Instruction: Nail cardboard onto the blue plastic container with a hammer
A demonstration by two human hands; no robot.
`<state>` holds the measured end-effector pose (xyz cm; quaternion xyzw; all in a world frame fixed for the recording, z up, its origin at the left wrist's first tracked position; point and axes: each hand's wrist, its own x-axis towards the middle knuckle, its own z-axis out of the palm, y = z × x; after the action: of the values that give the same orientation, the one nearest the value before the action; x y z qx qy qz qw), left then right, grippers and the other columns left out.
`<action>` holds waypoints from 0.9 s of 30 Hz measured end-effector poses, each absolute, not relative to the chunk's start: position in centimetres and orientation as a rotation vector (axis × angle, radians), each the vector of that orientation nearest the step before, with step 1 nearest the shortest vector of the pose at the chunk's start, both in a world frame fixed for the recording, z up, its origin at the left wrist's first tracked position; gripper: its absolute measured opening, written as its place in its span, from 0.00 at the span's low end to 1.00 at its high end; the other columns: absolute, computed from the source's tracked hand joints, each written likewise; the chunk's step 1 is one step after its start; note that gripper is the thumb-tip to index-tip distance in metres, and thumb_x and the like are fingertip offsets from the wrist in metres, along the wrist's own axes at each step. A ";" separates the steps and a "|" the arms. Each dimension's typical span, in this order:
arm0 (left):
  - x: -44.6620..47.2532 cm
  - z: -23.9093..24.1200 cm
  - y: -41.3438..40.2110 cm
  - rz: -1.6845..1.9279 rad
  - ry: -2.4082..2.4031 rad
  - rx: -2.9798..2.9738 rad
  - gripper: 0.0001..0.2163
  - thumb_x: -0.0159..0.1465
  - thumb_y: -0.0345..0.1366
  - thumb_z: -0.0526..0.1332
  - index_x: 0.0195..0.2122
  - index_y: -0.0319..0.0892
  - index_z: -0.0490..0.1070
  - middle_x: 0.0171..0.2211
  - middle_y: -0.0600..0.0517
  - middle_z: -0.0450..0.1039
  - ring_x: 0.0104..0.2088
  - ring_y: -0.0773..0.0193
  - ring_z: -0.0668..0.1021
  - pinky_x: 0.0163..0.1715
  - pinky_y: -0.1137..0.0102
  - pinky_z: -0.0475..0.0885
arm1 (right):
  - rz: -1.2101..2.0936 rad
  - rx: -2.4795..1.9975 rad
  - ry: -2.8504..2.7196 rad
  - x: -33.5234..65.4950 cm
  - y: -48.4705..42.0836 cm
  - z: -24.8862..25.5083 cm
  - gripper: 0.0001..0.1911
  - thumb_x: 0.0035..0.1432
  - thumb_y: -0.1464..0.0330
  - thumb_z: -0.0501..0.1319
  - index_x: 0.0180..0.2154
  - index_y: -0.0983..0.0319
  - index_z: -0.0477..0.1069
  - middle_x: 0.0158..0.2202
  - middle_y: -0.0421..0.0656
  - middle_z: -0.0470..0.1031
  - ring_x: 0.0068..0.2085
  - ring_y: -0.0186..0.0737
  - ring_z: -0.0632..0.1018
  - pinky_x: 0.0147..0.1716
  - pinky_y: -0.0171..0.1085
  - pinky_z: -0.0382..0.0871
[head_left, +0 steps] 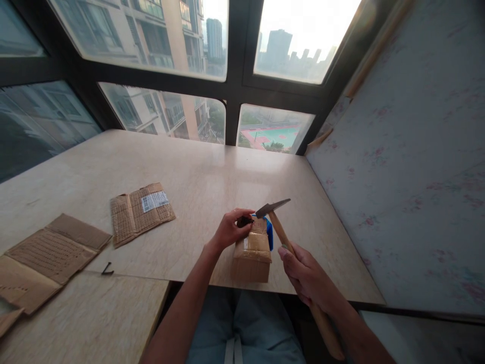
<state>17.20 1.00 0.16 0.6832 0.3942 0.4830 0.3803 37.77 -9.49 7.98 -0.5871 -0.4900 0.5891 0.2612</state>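
Observation:
My right hand [305, 270] is wrapped around the wooden handle of a hammer [279, 226]. The hammer's metal head is raised a little above a box wrapped in brown cardboard and shiny tape [252, 260]. At the far end of the box, my left hand [233, 227] is closed, with thumb and fingers pinching a small dark piece [244, 221] whose kind I cannot make out. Part of a blue thing [270, 233] shows behind the box's right side, mostly hidden by the box and hammer.
Two flattened cardboard pieces, one with a white label [131, 222] and one larger [56, 247], lie left on the marbled tabletop [182, 187]. A black L-shaped piece [107, 269] lies near them. Windows [235, 86] stand behind, and a papered wall [409, 192] rises at right.

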 end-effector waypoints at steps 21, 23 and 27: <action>16.8 0.4 1.5 1.158 0.947 1.627 0.15 0.55 0.31 0.67 0.45 0.40 0.76 0.36 0.47 0.80 0.36 0.63 0.79 0.38 0.67 0.74 | 1.496 -1.668 -1.482 37.4 -9.5 7.9 0.19 0.63 0.51 0.52 0.31 0.59 0.58 0.16 0.29 0.57 0.09 0.24 0.55 0.05 0.26 0.46; 16.7 0.5 1.5 1.147 0.935 1.613 0.14 0.54 0.32 0.68 0.44 0.40 0.77 0.37 0.47 0.80 0.36 0.63 0.79 0.38 0.68 0.74 | 1.495 -1.664 -1.481 37.4 -9.6 7.6 0.20 0.63 0.50 0.54 0.31 0.59 0.59 0.16 0.29 0.57 0.10 0.24 0.56 0.06 0.27 0.46; 16.5 0.9 1.6 1.111 0.952 1.625 0.14 0.54 0.33 0.69 0.43 0.39 0.77 0.36 0.47 0.80 0.36 0.62 0.79 0.38 0.67 0.74 | 1.493 -1.632 -1.456 37.5 -9.6 7.7 0.19 0.63 0.50 0.52 0.31 0.59 0.58 0.16 0.29 0.56 0.09 0.24 0.55 0.06 0.26 0.45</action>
<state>16.48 1.57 0.90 0.6601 0.3865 0.4514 0.4595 37.52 -9.60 7.74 -0.5975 -0.5333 0.5467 0.2444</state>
